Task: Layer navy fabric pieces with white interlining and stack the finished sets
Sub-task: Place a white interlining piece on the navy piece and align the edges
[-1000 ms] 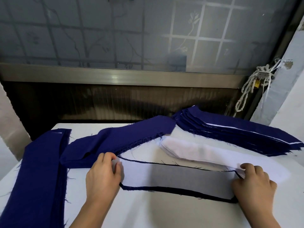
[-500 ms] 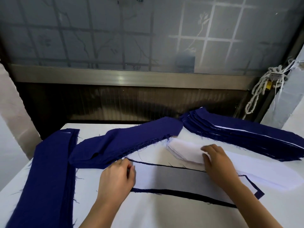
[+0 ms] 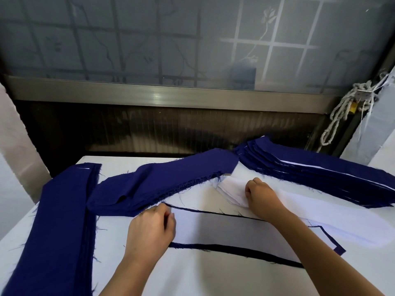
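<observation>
While the left grip (image 3: 149, 229) pinches the layered set (image 3: 224, 231) at its end, the right grip (image 3: 263, 197) clutches the white interlining stack (image 3: 229, 188).

L hand (image 3: 150, 230), R hand (image 3: 261, 196): curled fingers.

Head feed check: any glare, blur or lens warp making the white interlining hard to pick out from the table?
Head view: soft backlight from the frosted window; one glare streak on the metal sill; the wide-angle lens bows that sill; left hand and right hand are sharp; the interlining stack at the right hand is white on the white table, low contrast.
</observation>
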A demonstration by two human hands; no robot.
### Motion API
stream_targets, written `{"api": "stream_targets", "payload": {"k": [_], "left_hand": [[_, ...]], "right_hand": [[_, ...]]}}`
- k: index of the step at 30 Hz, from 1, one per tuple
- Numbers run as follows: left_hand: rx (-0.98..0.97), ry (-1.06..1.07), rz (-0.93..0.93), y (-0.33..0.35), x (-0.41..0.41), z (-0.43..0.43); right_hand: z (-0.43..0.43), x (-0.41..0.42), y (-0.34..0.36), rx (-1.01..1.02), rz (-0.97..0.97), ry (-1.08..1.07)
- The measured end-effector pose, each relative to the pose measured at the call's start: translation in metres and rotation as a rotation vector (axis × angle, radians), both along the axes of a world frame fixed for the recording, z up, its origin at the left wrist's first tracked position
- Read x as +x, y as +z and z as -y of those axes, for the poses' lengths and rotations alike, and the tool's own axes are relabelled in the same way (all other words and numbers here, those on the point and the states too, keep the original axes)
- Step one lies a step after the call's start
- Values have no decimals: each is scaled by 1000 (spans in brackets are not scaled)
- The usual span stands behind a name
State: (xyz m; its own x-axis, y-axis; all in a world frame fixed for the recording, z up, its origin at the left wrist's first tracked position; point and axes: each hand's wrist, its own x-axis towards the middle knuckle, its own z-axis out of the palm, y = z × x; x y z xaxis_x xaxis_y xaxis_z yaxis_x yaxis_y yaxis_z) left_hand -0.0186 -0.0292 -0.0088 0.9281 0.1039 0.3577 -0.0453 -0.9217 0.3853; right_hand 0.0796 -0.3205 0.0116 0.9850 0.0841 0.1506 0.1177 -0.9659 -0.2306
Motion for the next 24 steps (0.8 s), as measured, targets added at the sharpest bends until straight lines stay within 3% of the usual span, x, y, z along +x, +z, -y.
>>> {"api": "stream_targets", "payload": {"k": [3,15,24], "left_hand": [[-6,-3,5,1,0,0],[-22,-10,-15,0,2,-2],[-40,-28,-19,-2,0,-3]], "right_hand": [[-2,3,2,-23,-68,-29],[10,0,-5,298,-53,-110],[24,4,3,727,-191,-256]]}}
